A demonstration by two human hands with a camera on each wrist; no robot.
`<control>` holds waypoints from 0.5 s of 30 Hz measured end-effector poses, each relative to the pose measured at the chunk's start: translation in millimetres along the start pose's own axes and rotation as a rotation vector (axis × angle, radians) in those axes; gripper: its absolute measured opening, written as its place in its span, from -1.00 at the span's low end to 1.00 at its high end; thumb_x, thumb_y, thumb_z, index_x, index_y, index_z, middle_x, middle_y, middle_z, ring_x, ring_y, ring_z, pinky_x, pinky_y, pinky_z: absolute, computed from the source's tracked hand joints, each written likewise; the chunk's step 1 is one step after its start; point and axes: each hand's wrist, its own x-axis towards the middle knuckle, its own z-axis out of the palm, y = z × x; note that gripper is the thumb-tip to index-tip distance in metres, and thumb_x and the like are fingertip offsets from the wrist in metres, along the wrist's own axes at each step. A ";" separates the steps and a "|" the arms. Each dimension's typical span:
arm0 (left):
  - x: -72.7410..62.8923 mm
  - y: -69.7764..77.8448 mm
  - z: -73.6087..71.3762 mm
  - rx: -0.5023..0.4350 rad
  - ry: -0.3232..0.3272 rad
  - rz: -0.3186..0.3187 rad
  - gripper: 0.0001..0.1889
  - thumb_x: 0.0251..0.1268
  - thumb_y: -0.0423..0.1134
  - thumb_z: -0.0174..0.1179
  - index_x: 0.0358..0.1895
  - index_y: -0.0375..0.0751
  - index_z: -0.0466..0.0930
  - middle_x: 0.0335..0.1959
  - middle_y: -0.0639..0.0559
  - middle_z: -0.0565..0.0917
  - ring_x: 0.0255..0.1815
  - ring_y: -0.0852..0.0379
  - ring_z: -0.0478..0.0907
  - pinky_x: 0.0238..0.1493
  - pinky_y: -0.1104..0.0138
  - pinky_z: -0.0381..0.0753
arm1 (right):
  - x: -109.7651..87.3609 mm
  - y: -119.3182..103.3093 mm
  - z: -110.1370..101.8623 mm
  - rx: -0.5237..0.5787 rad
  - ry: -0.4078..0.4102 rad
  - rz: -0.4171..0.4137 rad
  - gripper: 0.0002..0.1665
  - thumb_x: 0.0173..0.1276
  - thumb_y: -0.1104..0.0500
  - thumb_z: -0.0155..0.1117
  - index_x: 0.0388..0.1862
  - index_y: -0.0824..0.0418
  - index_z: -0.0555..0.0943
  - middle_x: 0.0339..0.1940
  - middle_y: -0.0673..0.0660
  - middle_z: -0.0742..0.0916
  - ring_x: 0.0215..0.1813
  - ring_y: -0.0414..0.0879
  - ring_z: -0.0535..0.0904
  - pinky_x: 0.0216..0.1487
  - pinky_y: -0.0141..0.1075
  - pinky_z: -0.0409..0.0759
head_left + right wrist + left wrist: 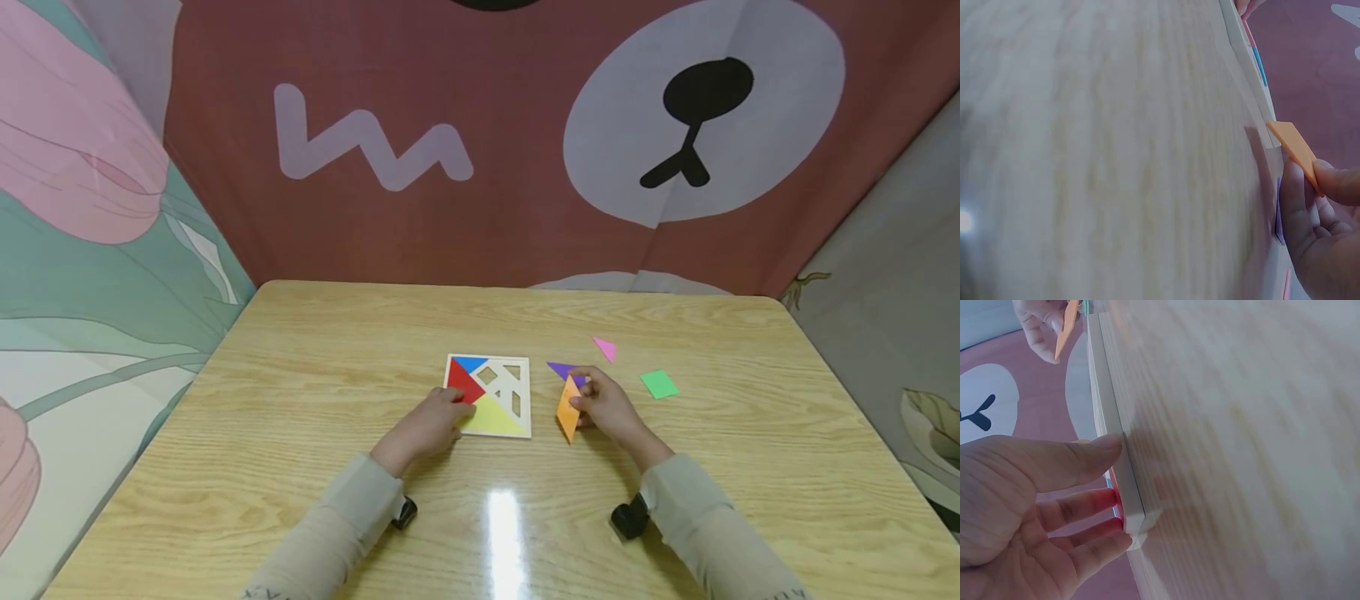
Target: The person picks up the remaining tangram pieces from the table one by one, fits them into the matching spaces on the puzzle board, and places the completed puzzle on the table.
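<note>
A white tangram tray (526, 398) lies on the table with a red triangle (462, 376), a blue triangle (470, 363) and a yellow triangle (493, 417) set in it. My left hand (437, 418) holds the tray at its left side, thumb and fingers around the edge, fingertips over the red triangle. Right of the tray, my right hand (609, 408) pinches an orange parallelogram (568, 408) between thumb and fingers, tilted up on edge. Just behind that hand a purple triangle (564, 371) lies partly covered. The tray's right half shows several cut-out recesses.
On the wooden table (337, 350), a pink triangle (606, 348) lies behind the right hand and a green square (660, 384) to its right. A brown curtain (510, 233) with a bear print hangs along the table's far edge.
</note>
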 end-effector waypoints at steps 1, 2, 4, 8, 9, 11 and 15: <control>0.0 0.0 0.1 0.002 0.001 0.002 -0.71 0.02 -0.45 0.11 -0.12 -0.21 0.51 -0.04 -0.20 0.41 -0.03 -0.08 0.31 0.01 0.17 0.30 | 0.1 -0.4 0.8 0.001 0.003 0.004 -0.55 0.17 0.49 0.01 0.07 0.37 0.28 -0.47 0.11 0.33 -0.56 -0.13 0.38 -0.52 -0.22 0.53; 0.0 0.0 0.2 0.003 0.002 0.005 -0.71 0.02 -0.45 0.11 -0.12 -0.21 0.51 -0.05 -0.20 0.41 -0.04 -0.08 0.31 0.00 0.17 0.31 | 0.3 -0.6 1.6 0.005 0.003 0.006 -0.55 0.17 0.49 0.01 0.07 0.38 0.27 -0.47 0.11 0.33 -0.57 -0.13 0.38 -0.53 -0.22 0.53; -0.2 0.4 -0.4 0.004 0.004 0.010 -0.72 0.01 -0.46 0.11 -0.13 -0.22 0.51 -0.05 -0.21 0.41 -0.05 -0.08 0.32 -0.01 0.17 0.31 | 0.8 -0.6 3.4 0.005 0.010 0.009 -0.54 0.16 0.50 0.01 0.08 0.38 0.26 -0.47 0.11 0.33 -0.58 -0.14 0.38 -0.53 -0.23 0.53; -0.6 0.9 -1.0 -0.003 0.007 0.013 -0.72 0.01 -0.46 0.10 -0.14 -0.22 0.51 -0.05 -0.22 0.41 -0.05 -0.08 0.31 0.00 0.16 0.31 | 2.6 -0.9 8.1 0.013 0.021 0.005 -0.53 0.15 0.51 0.01 0.07 0.39 0.26 -0.48 0.10 0.32 -0.58 -0.15 0.38 -0.54 -0.24 0.54; -0.6 0.8 -0.9 -0.003 0.007 0.013 -0.72 0.01 -0.46 0.11 -0.14 -0.22 0.51 -0.05 -0.22 0.41 -0.05 -0.08 0.32 0.00 0.16 0.31 | 3.3 -1.0 9.3 0.014 0.022 0.003 -0.53 0.14 0.51 0.02 0.07 0.39 0.27 -0.48 0.10 0.32 -0.57 -0.15 0.37 -0.54 -0.24 0.53; -0.6 0.6 -0.8 -0.003 0.007 0.012 -0.72 0.01 -0.46 0.11 -0.14 -0.23 0.51 -0.05 -0.22 0.41 -0.04 -0.08 0.32 0.00 0.16 0.30 | 4.9 -1.5 11.8 0.014 0.019 0.000 -0.53 0.14 0.52 0.02 0.06 0.39 0.28 -0.48 0.10 0.32 -0.56 -0.14 0.37 -0.54 -0.25 0.53; -0.1 -0.5 -0.1 0.002 0.008 0.016 -0.72 0.00 -0.46 0.12 -0.15 -0.23 0.51 -0.06 -0.21 0.41 -0.05 -0.08 0.32 0.00 0.17 0.31 | 7.8 -2.3 15.4 0.007 -0.002 -0.020 -0.54 0.14 0.52 0.02 0.06 0.40 0.27 -0.48 0.11 0.32 -0.56 -0.13 0.37 -0.54 -0.25 0.53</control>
